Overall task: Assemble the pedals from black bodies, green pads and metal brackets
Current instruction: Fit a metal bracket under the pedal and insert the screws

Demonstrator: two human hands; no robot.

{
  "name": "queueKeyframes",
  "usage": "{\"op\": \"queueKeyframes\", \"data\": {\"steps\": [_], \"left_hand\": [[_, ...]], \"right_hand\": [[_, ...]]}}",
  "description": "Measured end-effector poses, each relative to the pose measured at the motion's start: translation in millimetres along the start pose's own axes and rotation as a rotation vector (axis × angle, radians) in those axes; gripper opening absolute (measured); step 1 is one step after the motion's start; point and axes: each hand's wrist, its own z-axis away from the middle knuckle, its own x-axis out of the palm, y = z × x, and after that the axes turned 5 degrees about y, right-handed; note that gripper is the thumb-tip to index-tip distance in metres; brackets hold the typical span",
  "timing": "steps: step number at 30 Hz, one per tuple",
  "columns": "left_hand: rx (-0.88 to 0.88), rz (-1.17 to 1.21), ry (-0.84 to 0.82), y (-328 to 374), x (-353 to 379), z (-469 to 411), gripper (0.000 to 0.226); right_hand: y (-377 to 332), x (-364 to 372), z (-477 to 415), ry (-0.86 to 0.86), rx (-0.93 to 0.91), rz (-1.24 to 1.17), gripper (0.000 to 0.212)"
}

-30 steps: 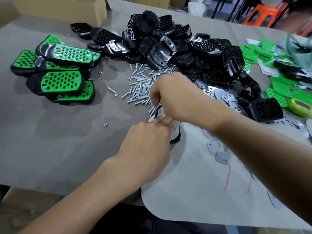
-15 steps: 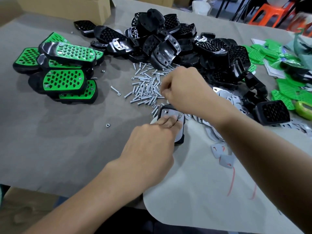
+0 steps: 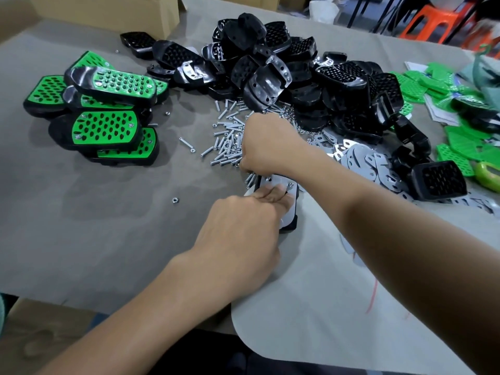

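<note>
My left hand (image 3: pixel 243 226) grips a black pedal body (image 3: pixel 292 225) lying on the table, with its fingers pressing a grey metal bracket (image 3: pixel 290 209) onto it. A screw (image 3: pixel 291 184) sits in the bracket's far right hole. My right hand (image 3: pixel 267 147) reaches down at the pedal's far end, fingers curled and pinching a screw at the edge of the screw pile (image 3: pixel 227 142); its fingertips are mostly hidden. A heap of black bodies (image 3: pixel 297 63) lies behind, loose brackets (image 3: pixel 359 161) to the right, and green pads (image 3: pixel 460 142) at far right.
Several finished green-and-black pedals (image 3: pixel 108 125) are stacked at left. A loose nut (image 3: pixel 175 200) lies left of my hands. One black body (image 3: pixel 438 180) sits apart at right. A cardboard box (image 3: pixel 108 9) stands at the back left. A pale mat (image 3: pixel 324 293) covers the near table edge.
My right hand rose from the pedal to the screw pile, then came back down to the pedal's far end. My left hand stayed on the pedal and bracket.
</note>
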Motion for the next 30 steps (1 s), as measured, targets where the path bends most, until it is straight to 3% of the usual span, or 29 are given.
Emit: {"op": "queueKeyframes", "data": {"steps": [4,8,13,30], "left_hand": [[-0.006,0.002,0.007,1,-2,-1,0.084],[0.006,-0.011,0.02,1,1,0,0.085],[0.009,-0.026,0.025,1,1,0,0.081],[0.023,-0.018,0.01,0,1,0,0.083]], "right_hand": [[4,-11,6,0.021,0.032,-0.172,0.009],[29,-36,28,-0.005,0.046,-0.471,0.009],[47,-37,50,-0.106,-0.006,-0.367,0.013],[40,-27,56,-0.048,0.002,-0.435,0.019]]}}
